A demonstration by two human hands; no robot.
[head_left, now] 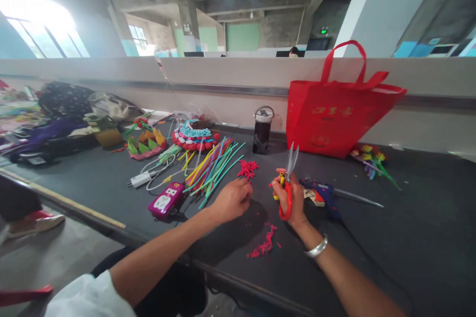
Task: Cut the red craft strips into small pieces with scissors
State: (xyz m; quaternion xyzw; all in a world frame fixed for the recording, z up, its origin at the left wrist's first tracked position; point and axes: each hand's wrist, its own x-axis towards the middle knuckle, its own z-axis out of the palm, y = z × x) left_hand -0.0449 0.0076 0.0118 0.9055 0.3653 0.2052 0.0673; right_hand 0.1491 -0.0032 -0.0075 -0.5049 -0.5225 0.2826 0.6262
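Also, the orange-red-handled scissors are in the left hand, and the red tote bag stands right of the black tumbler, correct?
Wrong hand: the head view shows the orange-red-handled scissors in the right hand. The red tote bag does stand right of the black tumbler.

On the near side of the dark tumbler, the right hand gripped red-handled scissors, blades upward and parted, while the left hand had curled fingers whose contents could not be made out. Just in front of the tumbler lay a small pile of pinkish-red pieces, with scraps of similar colour much nearer the person. Colourful stems spread to the tumbler's left, and a red bag stood to its right.
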